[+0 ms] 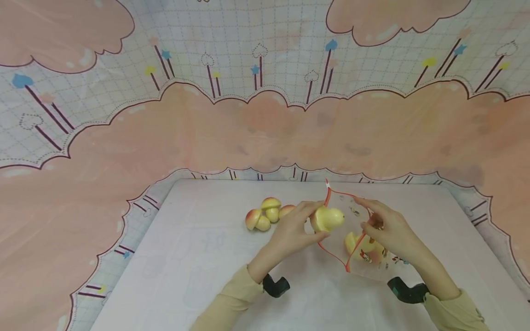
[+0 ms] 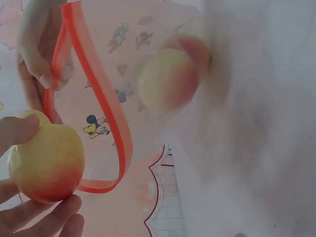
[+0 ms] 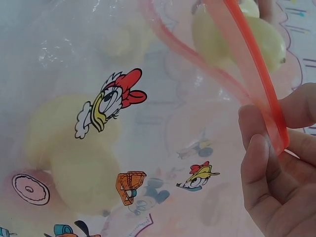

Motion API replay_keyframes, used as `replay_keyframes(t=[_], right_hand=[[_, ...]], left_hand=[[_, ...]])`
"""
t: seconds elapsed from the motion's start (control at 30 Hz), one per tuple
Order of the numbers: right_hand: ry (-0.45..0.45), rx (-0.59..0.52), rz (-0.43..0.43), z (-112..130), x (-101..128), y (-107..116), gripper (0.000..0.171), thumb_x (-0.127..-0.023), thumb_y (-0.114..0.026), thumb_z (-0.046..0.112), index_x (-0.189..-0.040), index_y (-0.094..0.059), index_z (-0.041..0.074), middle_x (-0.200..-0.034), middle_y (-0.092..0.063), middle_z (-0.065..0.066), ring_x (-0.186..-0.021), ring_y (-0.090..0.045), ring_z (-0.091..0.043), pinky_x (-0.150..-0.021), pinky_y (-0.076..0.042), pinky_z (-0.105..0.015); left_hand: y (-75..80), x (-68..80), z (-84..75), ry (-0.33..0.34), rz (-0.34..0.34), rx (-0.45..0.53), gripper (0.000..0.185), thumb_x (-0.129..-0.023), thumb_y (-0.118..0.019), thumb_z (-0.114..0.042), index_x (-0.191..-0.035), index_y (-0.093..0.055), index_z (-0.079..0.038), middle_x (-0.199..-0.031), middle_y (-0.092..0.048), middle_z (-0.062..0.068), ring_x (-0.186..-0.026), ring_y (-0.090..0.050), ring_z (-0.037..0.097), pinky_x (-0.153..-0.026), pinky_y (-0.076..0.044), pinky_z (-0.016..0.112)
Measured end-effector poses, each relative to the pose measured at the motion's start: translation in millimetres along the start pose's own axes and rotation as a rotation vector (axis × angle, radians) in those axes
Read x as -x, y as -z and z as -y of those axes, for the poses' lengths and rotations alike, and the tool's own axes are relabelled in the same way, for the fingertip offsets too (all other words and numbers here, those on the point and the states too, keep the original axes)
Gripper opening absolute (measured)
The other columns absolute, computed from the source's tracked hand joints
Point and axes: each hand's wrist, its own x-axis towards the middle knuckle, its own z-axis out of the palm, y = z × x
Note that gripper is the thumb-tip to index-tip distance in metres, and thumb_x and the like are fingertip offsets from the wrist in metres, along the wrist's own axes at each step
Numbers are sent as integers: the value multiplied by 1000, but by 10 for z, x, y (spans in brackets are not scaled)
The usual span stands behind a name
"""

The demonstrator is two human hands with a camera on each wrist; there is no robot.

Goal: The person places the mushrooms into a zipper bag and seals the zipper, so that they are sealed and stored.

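My left hand (image 1: 290,227) grips a yellow toy mushroom (image 1: 327,219) with a red-blushed cap (image 2: 49,168), at the mouth of a clear bag. This zip bag (image 3: 168,103) carries cartoon prints and has a red rim (image 2: 106,108), which stands spread apart. On its other side, my right hand (image 1: 391,230) pinches the rim between thumb and fingers. Through the film show more toy mushrooms (image 3: 84,163), low in the bag; their exact number cannot be told.
Left of the bag, a group of toy mushrooms (image 1: 271,209) lies on the white table (image 1: 198,257); my left hand partly covers one. A pink patterned cloth (image 1: 265,133) hangs behind the table and along its sides. Black bands with mounts (image 1: 276,286) sit at both wrists.
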Motion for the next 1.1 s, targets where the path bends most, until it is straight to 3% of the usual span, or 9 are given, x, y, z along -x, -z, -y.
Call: replay_keyframes(t=[0.17, 0.53, 0.9, 1.1], right_hand=[[-2, -6, 4, 3, -2, -3, 59, -85, -64, 1, -141, -48, 14, -75, -58, -3, -56, -58, -9, -46, -45, -24], [-19, 8, 12, 8, -15, -1, 60, -85, -63, 0, -141, -47, 14, -79, -60, -4, -57, -58, -10, -45, -45, -24], [-12, -14, 26, 10, -23, 26, 60, -84, -61, -3, -141, -47, 10, -109, -59, -14, -58, -57, -10, -46, -46, -24], [-5, -2, 24, 7, -27, 36, 60, -84, -61, -4, -140, -47, 10, -101, -59, -12, -59, -57, -10, -46, -46, -24]], left_hand=[[-35, -21, 3, -30, 4, -52, 68, -80, -76, -39, -140, -49, -22, -128, -59, -3, -96, -58, 9, -77, -48, 18], [-84, -130, 2, -99, 83, -136, 68, -82, -74, -39, -142, -46, -22, -134, -56, -3, -114, -58, 10, -91, -51, 24], [-151, -281, 3, -185, 147, -234, 67, -84, -71, -38, -143, -44, -21, -137, -52, -3, -113, -56, 12, -97, -47, 23], [-172, -333, -37, -198, 176, -267, 67, -85, -71, -37, -144, -42, -22, -138, -52, -3, -117, -55, 13, -96, -48, 22]])
